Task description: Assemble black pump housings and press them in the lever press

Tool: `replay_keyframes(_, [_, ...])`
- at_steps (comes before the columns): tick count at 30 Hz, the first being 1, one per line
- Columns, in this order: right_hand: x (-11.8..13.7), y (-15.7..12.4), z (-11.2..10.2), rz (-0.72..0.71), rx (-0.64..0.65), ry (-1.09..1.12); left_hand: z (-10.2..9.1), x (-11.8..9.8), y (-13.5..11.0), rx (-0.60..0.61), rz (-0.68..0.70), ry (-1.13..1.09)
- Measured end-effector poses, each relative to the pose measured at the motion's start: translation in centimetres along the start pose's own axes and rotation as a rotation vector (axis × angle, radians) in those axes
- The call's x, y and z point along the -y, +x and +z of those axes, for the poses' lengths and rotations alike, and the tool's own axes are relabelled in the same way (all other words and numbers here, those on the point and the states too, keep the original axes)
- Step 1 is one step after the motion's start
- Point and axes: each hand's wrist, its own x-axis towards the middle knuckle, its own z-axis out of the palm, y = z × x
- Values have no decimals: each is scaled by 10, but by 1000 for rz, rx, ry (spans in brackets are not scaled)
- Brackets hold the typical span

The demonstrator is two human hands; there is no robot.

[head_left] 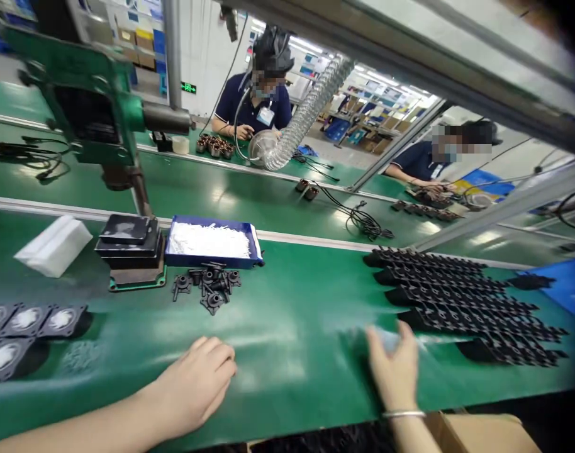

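The right hand (395, 365) is hovering in a wide grip near rows of black frames (457, 302) on the desk (287, 296). The left hand (200, 384) is curling; whether its grip is holding anything, I cannot tell. A green press (89, 100) is blocking the view behind. A blue tray (207, 259) is holding white strips (212, 240). A badge (265, 115) is showing unreadably small print.

**Visibility gaps**

My right hand (394, 368) is blurred; can't tell if it grips anything. My left hand (197, 380) hides its own palm. Left edge crops the fan frames (5, 358); bottom edge cuts the cardboard box (485, 433), near right.
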Motion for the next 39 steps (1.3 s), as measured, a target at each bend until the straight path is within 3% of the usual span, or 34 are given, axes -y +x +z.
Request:
replay_keyframes(3, [33, -59, 75, -363, 555, -119, 6, -5, -1, 17, 93, 82])
replay_keyframes(4, [47, -74, 101, -463, 674, -122, 5, -7, -2, 19, 115, 100])
replay_keyframes(7, [87, -95, 167, -615, 793, -99, -7, -14, -10, 24, 140, 144])
replay_keyframes(11, [105, -89, 211, -651, 821, -108, -58, 0, -43, -53, -10, 251])
replay_keyframes(14, [101, -81, 214, -656, 820, -169, -105, 33, -84, -111, -251, 434])
replay_keyframes(16, [100, -78, 203, -647, 800, -225, -127, 59, -110, -55, -373, 568])
replay_keyframes(20, [109, -99, 166, -620, 738, -322, -142, 93, -134, 80, -416, 577])
replay_keyframes(24, [124, -164, 150, -607, 776, -280, -127, 86, -129, 0, -293, 327])
replay_keyframes(27, [131, -218, 159, -615, 868, -190, -103, 73, -123, -116, -270, 48])
replay_keyframes(29, [132, -241, 167, -617, 892, -135, -85, 67, -123, -203, -337, -163])
replay_keyframes(34, [127, -247, 173, -534, 985, -52, -51, 57, -130, -371, -495, -607])
replay_keyframes(39, [128, -230, 169, -472, 1068, -38, -44, 56, -130, -396, -490, -666])
